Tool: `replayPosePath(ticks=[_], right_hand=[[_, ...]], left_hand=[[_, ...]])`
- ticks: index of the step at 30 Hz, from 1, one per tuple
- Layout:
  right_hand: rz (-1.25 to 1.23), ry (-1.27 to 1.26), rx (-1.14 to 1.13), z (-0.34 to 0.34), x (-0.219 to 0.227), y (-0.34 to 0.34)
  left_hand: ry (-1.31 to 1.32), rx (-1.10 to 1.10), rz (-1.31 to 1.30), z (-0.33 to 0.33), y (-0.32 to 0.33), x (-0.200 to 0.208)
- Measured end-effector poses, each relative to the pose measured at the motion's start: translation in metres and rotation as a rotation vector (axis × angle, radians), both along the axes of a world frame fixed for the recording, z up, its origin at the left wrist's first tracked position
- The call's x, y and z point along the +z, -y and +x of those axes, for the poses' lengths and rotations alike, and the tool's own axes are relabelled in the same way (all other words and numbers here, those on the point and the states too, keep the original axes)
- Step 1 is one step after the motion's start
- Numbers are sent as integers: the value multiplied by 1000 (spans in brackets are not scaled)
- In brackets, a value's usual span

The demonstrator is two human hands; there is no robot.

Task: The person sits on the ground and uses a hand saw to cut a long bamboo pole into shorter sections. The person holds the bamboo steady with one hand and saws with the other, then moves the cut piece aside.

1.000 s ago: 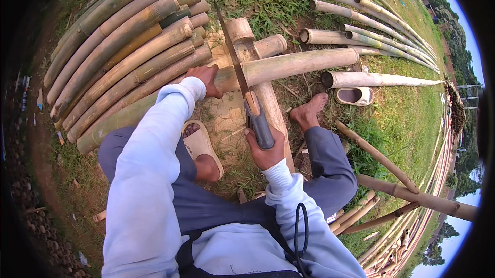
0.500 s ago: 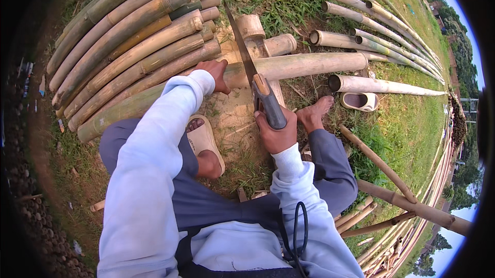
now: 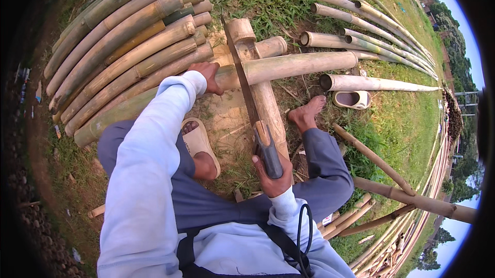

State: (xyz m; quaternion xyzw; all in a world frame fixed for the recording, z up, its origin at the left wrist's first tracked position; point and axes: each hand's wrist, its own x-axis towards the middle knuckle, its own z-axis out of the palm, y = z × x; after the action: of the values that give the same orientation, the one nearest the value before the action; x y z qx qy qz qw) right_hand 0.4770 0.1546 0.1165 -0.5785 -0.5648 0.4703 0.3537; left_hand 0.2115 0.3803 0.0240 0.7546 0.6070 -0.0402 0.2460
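Note:
A thick bamboo pole (image 3: 301, 65) runs across in front of me, green at the left and pale at the right. It lies over another bamboo piece (image 3: 267, 105) that points toward me. My left hand (image 3: 209, 76) is wrapped over the pole just left of a handsaw (image 3: 246, 97). The saw has a dark, rusty blade and a grey handle with a wooden-coloured strip. My right hand (image 3: 274, 177) is closed round that handle, near my lap. The blade crosses the pole, its tip pointing away from me; its teeth cannot be made out clearly.
Thick bamboo poles (image 3: 139, 41) are stacked at the left. Thinner poles (image 3: 356, 15) lie fanned out at the far right. My bare foot (image 3: 308, 113) is near an empty sandal (image 3: 352, 99). A propped bamboo frame (image 3: 397, 195) stands at the lower right.
My right hand has drawn the saw back toward my lap, so less blade reaches beyond the pole. My left hand stays on the pole. The whole view has shifted slightly.

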Motion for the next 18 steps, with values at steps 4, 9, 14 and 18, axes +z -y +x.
replayPosePath(ticks=[4, 9, 14, 18], right_hand=[[-96, 210, -16, 37, 35, 92], [32, 82, -13, 13, 11, 9], [106, 66, 51, -38, -17, -116], [102, 7, 38, -37, -21, -118]], left_hand=[[-28, -29, -46, 12, 4, 5], [9, -21, 0, 8, -1, 0], [39, 2, -64, 12, 0, 4], [-13, -21, -99, 6, 0, 3]])
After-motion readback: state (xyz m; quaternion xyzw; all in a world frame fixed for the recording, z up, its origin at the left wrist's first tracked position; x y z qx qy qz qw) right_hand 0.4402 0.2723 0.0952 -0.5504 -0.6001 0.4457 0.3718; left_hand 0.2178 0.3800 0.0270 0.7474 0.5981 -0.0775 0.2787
